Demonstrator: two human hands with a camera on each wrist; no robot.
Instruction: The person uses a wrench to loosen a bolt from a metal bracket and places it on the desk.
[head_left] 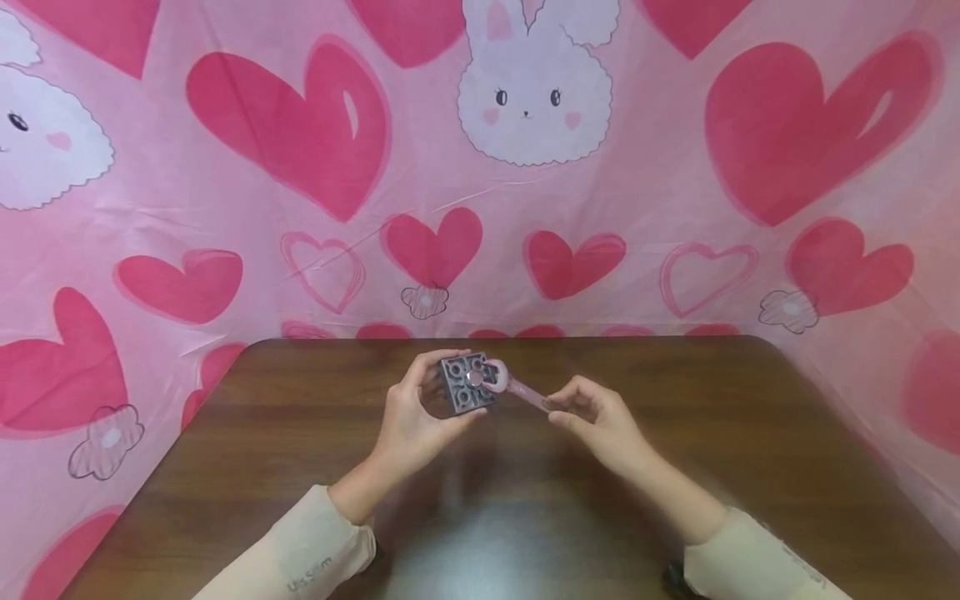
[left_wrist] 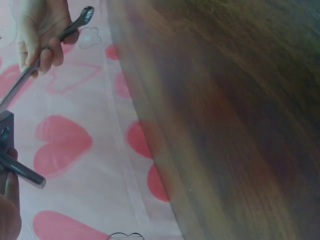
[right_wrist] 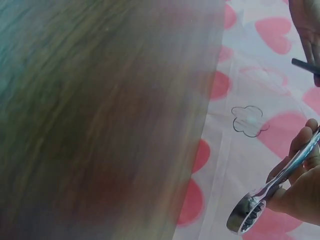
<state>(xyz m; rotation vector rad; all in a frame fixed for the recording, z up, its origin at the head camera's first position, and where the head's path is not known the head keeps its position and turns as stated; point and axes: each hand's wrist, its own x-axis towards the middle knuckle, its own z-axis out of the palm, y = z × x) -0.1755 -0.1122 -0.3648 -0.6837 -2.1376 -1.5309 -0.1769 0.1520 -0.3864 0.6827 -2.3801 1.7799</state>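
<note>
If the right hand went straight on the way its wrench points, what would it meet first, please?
Probably the grey block in the left hand; the wrench overlaps it in view, but depth is unclear.

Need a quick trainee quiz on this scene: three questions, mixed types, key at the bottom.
1. Which hand holds the block, and which the wrench?
2. True or false: in the left wrist view, the threaded end of the bolt sticks out of the block.
3. Fill in: the wrench's ____ end is at the block, while its ring end points away from it.

Key:
1. Left hand, block; right hand, wrench.
2. True.
3. Open.
</note>
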